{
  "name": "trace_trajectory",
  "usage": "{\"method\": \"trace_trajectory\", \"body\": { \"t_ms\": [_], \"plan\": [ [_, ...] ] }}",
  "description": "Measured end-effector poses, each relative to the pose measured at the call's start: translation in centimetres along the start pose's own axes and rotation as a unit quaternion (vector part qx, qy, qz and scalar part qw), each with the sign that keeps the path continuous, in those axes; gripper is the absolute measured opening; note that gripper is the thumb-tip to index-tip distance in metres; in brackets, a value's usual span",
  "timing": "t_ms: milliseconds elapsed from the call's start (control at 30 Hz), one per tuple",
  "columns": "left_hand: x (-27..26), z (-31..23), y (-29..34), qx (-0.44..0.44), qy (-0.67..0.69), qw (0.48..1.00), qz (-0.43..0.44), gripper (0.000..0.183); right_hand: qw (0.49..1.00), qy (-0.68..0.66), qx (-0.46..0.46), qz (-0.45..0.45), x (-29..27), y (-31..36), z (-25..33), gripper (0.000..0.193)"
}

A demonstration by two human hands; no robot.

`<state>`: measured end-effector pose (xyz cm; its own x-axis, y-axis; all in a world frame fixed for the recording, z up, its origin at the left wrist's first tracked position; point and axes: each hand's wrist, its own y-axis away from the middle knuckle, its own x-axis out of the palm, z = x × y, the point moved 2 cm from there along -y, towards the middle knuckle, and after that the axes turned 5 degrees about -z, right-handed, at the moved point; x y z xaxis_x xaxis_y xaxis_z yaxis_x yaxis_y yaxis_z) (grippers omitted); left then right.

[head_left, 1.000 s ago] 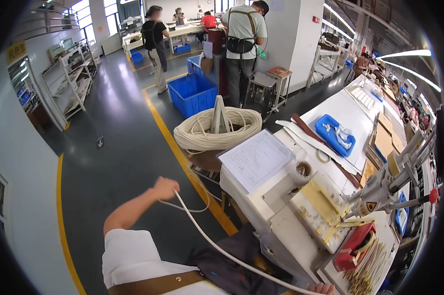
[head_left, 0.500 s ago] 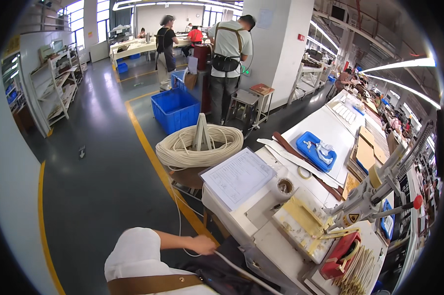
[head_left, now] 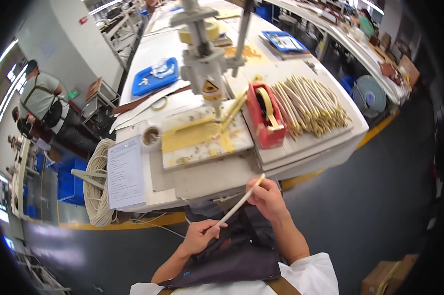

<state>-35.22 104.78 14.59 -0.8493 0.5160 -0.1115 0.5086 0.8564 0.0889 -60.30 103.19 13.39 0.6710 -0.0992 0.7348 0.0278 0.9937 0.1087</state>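
A white cord (head_left: 237,205) stretches slantwise between my two hands, above my dark apron (head_left: 232,260). My left hand (head_left: 201,237) is closed round its lower part. At the upper end, which is yellowish, the fingers of my right hand (head_left: 267,197) pinch the cord. Just beyond my hands is the white worktable, bearing a grey bench press (head_left: 205,73) over a white board with yellow tape (head_left: 192,137). Right of the press stands a red tape dispenser (head_left: 268,115). Beside it lies a pile of short cord pieces (head_left: 313,105) with yellow ends.
A large coil of cord (head_left: 98,184) stands at the table's left, by a printed sheet (head_left: 126,172) and a tape roll (head_left: 151,137). Blue trays (head_left: 155,78) lie farther back. Co-workers (head_left: 42,96) stand at the left near a blue crate (head_left: 72,182). A fan (head_left: 369,96) is at right.
The view has swung right, from the aisle to the table and press. My right hand has come into view, pinching the cord's end. My left hand still holds the cord.
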Motion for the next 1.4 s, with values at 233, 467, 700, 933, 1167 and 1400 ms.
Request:
{"method": "trace_trajectory", "body": {
  "t_ms": [233,467,700,933,1167,1400],
  "plan": [
    [-0.2,1.8,-0.9,-0.070,-0.065,0.992,-0.080,0.023,1.000,-0.013,0.008,-0.016,-1.3,0.7,-0.6,0.022],
    [1.4,1.7,-1.7,-0.073,-0.064,0.984,-0.149,0.023,0.994,0.057,-0.063,-0.065,-2.5,0.7,-0.2,0.013],
    [0.0,0.1,-0.1,-0.034,-0.158,0.973,-0.167,0.023,0.987,0.138,-0.072,-0.049,-3.2,1.0,-1.7,0.015],
    [0.2,-0.4,0.2,0.021,-0.195,0.964,-0.180,0.022,0.966,0.256,0.009,0.037,-2.4,1.7,-3.3,0.014],
    [-0.4,-0.3,0.2,0.047,-0.224,0.957,-0.177,0.018,0.929,0.363,0.003,0.067,-1.8,2.0,-2.0,0.016],
    [-0.5,0.6,0.2,0.087,-0.263,0.950,-0.147,0.016,0.903,0.424,0.026,0.066,-2.6,2.5,-2.4,0.018]
  ]
}}
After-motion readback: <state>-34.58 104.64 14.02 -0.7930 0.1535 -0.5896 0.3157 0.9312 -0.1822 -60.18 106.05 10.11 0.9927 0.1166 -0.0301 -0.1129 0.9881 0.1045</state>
